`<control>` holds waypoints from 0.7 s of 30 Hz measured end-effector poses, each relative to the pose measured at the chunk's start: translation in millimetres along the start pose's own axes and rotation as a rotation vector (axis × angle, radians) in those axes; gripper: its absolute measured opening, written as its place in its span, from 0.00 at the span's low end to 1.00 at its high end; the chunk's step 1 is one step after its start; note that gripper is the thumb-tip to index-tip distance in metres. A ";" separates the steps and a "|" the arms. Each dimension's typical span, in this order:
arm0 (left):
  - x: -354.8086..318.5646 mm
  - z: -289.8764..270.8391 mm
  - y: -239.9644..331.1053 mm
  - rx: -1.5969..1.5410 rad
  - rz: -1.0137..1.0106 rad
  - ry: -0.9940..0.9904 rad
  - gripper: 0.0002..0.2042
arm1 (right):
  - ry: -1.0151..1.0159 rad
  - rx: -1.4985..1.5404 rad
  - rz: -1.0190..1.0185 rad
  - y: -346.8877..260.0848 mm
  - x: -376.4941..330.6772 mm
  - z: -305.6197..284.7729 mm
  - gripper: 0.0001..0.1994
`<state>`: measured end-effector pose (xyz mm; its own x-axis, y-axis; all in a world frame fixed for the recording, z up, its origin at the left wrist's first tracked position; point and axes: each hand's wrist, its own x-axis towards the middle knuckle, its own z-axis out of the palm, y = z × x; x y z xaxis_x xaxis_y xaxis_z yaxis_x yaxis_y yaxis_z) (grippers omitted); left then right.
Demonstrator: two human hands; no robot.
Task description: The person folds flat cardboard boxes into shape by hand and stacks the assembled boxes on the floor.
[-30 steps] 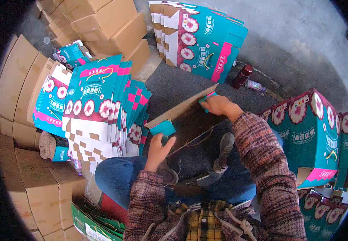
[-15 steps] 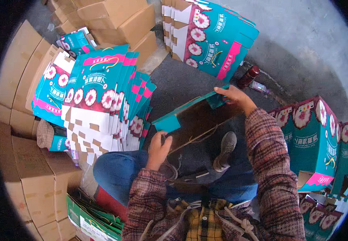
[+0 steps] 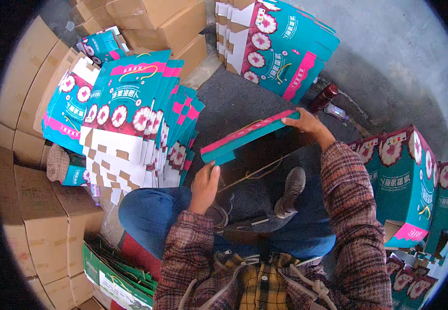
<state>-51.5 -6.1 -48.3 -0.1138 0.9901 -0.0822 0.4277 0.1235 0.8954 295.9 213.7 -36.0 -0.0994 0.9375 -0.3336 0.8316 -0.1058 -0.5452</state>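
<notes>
Before me a cardboard gift box (image 3: 250, 133) stands with its brown inside partly showing. Its far edge is teal with a pink strip, and a cord handle lies along the near edge. My right hand (image 3: 309, 127) grips the far right corner, the thumb over the edge. At the near left corner, my left hand (image 3: 206, 187) is closed on the edge by a small teal flap (image 3: 226, 157), thumb upward. The box's lower part is dark and hard to make out between my shoes (image 3: 291, 194).
Flat teal cartons (image 3: 126, 98) fan out in a stack at left, with another stack (image 3: 281, 51) at the back. Brown boxes (image 3: 43, 217) line the left side. A dark red bottle (image 3: 325, 97) is by the back stack. Set-up teal boxes (image 3: 399, 181) stand at right.
The far teal panel of the box has tipped, so its pink strip and cord now show. My hands keep to the same two corners. The whole view has shifted slightly.
</notes>
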 end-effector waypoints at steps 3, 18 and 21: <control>-0.3 -0.6 -3.3 0.013 0.022 -0.009 0.22 | -0.091 0.050 0.001 -4.1 -2.1 -2.0 0.56; -7.8 -6.9 4.5 -0.105 -0.167 0.168 0.21 | -0.059 -0.594 -0.188 -36.7 -29.0 3.7 0.40; -7.1 -8.8 -17.6 -0.139 -0.064 0.171 0.21 | -0.020 -0.749 -0.246 -38.4 -27.8 14.7 0.38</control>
<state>-66.2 -15.9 -59.6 -0.2922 0.9533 -0.0760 0.2885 0.1636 0.9434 258.7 186.8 -17.0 -0.3325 0.8980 -0.2882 0.9303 0.3624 0.0560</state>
